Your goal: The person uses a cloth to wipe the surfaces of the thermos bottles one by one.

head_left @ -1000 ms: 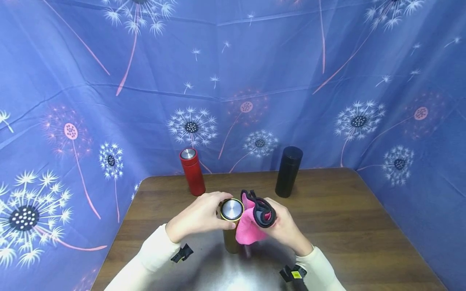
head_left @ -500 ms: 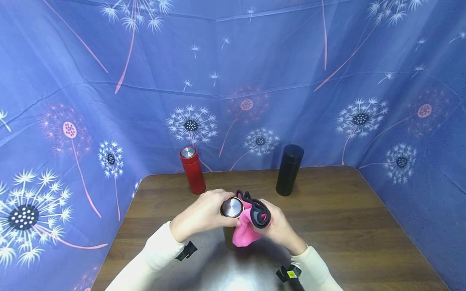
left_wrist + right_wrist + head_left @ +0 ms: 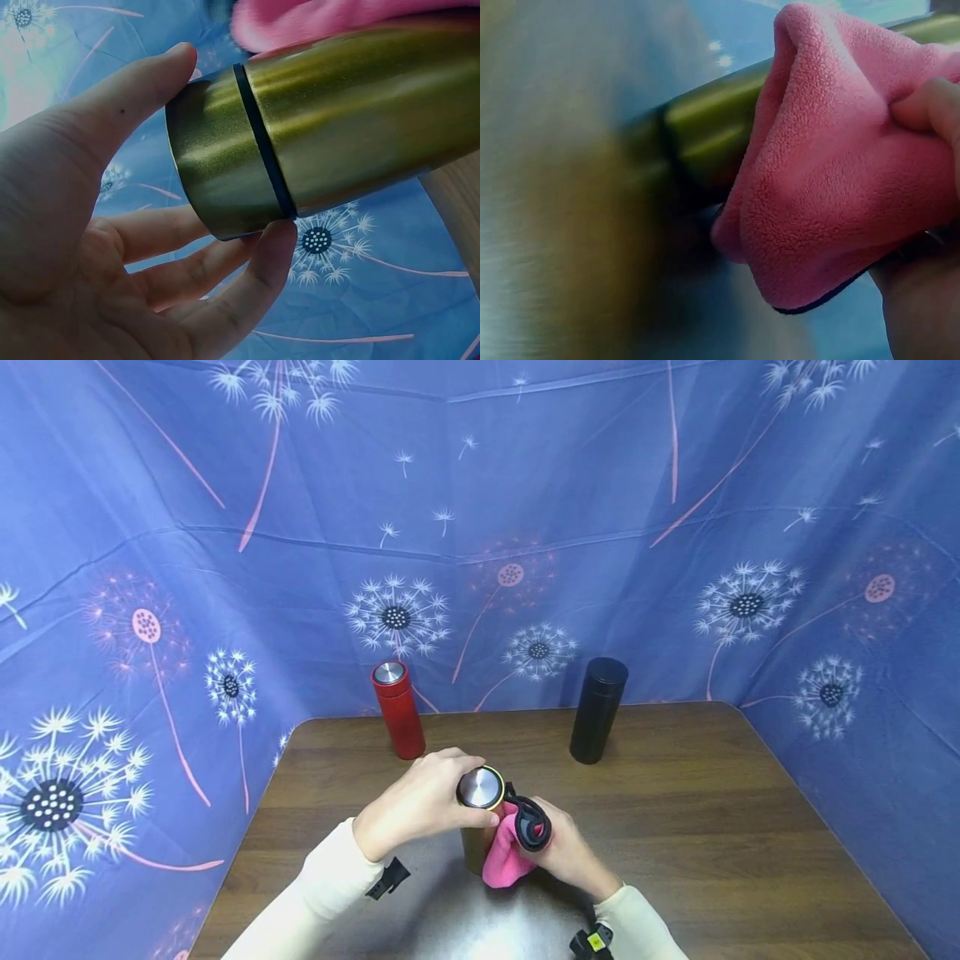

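Observation:
A gold thermos point(image 3: 375, 112) with a steel-topped lid point(image 3: 481, 787) and a dark ring below it stands at the front middle of the table. My left hand point(image 3: 420, 802) grips it round the lid, thumb on the near side and fingers on the far side. In my right hand point(image 3: 566, 847) is a bunched pink cloth point(image 3: 832, 150) with black edging, held against the thermos's right side, below the lid. The thumb presses into the cloth in the right wrist view. Cloth covers part of the thermos body there.
On the wooden table point(image 3: 712, 827), a red thermos point(image 3: 399, 714) stands at the back left. A black thermos point(image 3: 597, 710) stands at the back right. A blue dandelion-print curtain point(image 3: 480, 527) hangs behind and at both sides.
My right hand has moved left and down along the thermos with the cloth, which now sits lower beside it. The left hand keeps its grip on the lid.

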### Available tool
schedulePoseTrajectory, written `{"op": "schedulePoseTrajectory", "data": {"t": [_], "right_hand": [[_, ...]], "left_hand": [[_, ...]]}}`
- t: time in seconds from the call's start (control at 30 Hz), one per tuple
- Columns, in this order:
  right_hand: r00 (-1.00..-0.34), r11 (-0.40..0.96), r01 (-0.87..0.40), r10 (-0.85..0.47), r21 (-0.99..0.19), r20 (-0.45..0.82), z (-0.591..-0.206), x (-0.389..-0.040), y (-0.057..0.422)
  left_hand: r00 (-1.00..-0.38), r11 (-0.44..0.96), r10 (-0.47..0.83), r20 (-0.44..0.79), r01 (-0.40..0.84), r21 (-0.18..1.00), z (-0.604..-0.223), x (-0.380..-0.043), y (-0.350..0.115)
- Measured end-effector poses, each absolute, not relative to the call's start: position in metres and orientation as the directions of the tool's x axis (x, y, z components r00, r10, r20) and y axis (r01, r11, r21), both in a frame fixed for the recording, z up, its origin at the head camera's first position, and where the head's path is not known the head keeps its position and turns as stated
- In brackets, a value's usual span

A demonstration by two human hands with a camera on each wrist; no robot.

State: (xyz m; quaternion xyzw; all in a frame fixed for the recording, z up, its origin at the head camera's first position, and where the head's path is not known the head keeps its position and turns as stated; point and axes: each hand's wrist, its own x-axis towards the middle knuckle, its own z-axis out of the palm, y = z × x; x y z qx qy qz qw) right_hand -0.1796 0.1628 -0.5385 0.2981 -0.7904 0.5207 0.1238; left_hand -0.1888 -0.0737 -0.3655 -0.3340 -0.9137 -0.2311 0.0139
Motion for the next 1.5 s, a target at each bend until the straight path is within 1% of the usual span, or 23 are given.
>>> {"op": "schedulePoseTrajectory", "data": {"t": [0.1, 0.2, 0.47, 0.6, 0.83, 0.97, 1.1, 1.2, 1.37, 1.5], "right_hand": [[-0.818, 0.296, -0.563, -0.333, -0.772, 0.469, -0.556, -0.179, 0.163], [-0.829, 0.307, -0.548, -0.326, -0.778, 0.455, -0.563, -0.178, 0.164], [-0.829, 0.244, -0.539, -0.323, -0.806, 0.456, -0.552, -0.176, 0.165], [-0.830, 0.230, -0.540, -0.309, -0.810, 0.465, -0.537, -0.174, 0.164], [-0.796, 0.215, -0.592, -0.308, -0.776, 0.522, -0.481, -0.163, 0.157], [-0.793, 0.204, -0.596, -0.300, -0.776, 0.530, -0.461, -0.160, 0.158], [-0.782, 0.185, -0.608, -0.307, -0.772, 0.542, -0.452, -0.160, 0.159], [-0.760, 0.175, -0.635, -0.310, -0.752, 0.570, -0.448, -0.160, 0.160], [-0.721, 0.183, -0.685, -0.310, -0.705, 0.620, -0.441, -0.161, 0.161], [-0.713, 0.212, -0.697, -0.305, -0.685, 0.631, -0.438, -0.161, 0.161]], "left_hand": [[-0.782, 0.681, 0.599, 0.170, 0.609, 0.407, -0.364, -0.187, -0.071], [-0.788, 0.688, 0.593, 0.167, 0.603, 0.403, -0.364, -0.186, -0.069], [-0.779, 0.679, 0.601, 0.181, 0.617, 0.398, -0.363, -0.187, -0.069], [-0.768, 0.672, 0.610, 0.194, 0.631, 0.388, -0.365, -0.190, -0.072], [-0.746, 0.651, 0.623, 0.235, 0.661, 0.374, -0.369, -0.189, -0.073], [-0.733, 0.633, 0.630, 0.257, 0.676, 0.378, -0.369, -0.187, -0.073], [-0.728, 0.633, 0.636, 0.257, 0.683, 0.365, -0.369, -0.186, -0.073], [-0.727, 0.636, 0.637, 0.257, 0.684, 0.358, -0.369, -0.184, -0.074], [-0.749, 0.641, 0.608, 0.264, 0.659, 0.393, -0.370, -0.184, -0.074], [-0.770, 0.647, 0.582, 0.262, 0.633, 0.424, -0.369, -0.185, -0.074]]}}
